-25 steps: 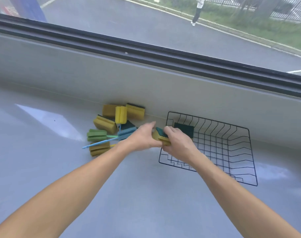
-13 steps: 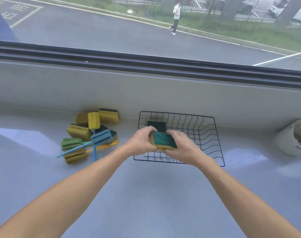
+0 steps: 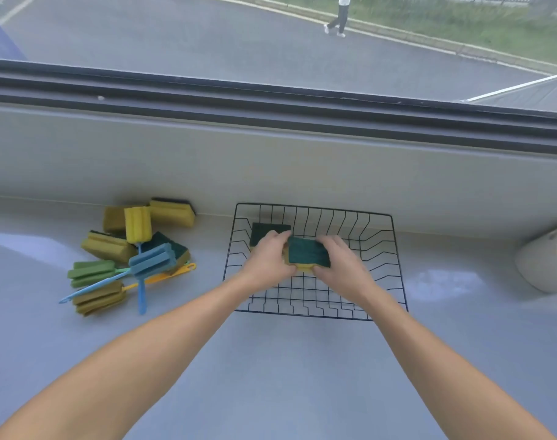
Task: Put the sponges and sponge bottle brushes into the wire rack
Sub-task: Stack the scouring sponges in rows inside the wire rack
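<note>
Sponge (image 3: 307, 253) clasped by both hands over rack (image 3: 394, 249).

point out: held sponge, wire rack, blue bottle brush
held sponge (image 3: 307, 253), head view, on its green scouring face.
wire rack (image 3: 315, 207), head view, on its far rim wire.
blue bottle brush (image 3: 151, 260), head view, on its ribbed blue sponge head.

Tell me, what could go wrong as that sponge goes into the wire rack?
The sponge, held by the left hand and right hand over the wire rack, might land on top of the sponge already inside and sit unevenly. The light rack could slide if bumped. Later, the tangled bottle brushes may drag neighbours along when lifted.
</note>
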